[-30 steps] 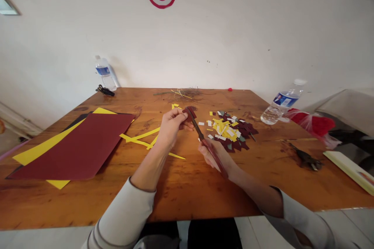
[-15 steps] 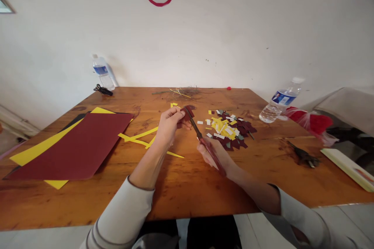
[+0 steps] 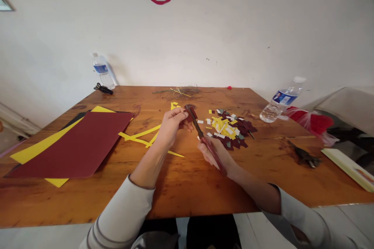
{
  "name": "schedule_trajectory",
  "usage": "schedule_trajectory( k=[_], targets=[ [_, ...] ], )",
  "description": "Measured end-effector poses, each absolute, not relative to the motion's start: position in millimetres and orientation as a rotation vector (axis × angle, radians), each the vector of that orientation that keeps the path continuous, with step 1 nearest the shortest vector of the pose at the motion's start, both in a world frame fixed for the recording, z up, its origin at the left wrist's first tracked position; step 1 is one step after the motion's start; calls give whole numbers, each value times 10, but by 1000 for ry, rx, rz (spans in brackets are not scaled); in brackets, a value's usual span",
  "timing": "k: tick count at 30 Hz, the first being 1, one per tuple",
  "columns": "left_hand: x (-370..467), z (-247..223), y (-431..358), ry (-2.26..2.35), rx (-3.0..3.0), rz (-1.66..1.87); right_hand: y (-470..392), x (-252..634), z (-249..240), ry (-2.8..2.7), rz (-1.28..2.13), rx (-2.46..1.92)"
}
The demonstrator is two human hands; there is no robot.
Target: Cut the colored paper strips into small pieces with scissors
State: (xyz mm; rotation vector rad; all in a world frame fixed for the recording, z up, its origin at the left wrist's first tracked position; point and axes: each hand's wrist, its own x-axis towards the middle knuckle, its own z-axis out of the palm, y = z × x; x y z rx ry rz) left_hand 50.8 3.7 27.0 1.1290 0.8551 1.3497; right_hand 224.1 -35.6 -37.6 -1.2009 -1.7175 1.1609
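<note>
My left hand point(image 3: 173, 123) pinches a small dark red paper piece point(image 3: 191, 113) above the middle of the wooden table. Scissors with red handles point(image 3: 215, 156) are gripped in my right hand point(image 3: 214, 151), their dark blades lying against the paper. How far the blades are apart cannot be made out. Just right of the blades lies a heap of small cut pieces point(image 3: 226, 127), yellow, white, grey and dark red. Yellow strips point(image 3: 137, 139) cross each other left of my left wrist.
Large dark red sheet point(image 3: 76, 144) over yellow and black sheets at left. Thin twigs point(image 3: 182, 92) at the back. One bottle point(image 3: 102, 71) back left, another bottle point(image 3: 280, 99) right, near red material in clear plastic point(image 3: 314, 121). A black tool point(image 3: 304, 155) lies front right.
My left hand and the red paper piece have shifted slightly to the right. The scissors stay at the paper, with my right hand almost in the same place.
</note>
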Motion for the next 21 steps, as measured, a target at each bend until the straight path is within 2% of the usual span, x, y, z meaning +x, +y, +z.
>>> schedule_trajectory(
  k=[21],
  targets=[
    [507,126,194,934,910,1247,-283,2203,-408,-1629,1316,-1355]
  ],
)
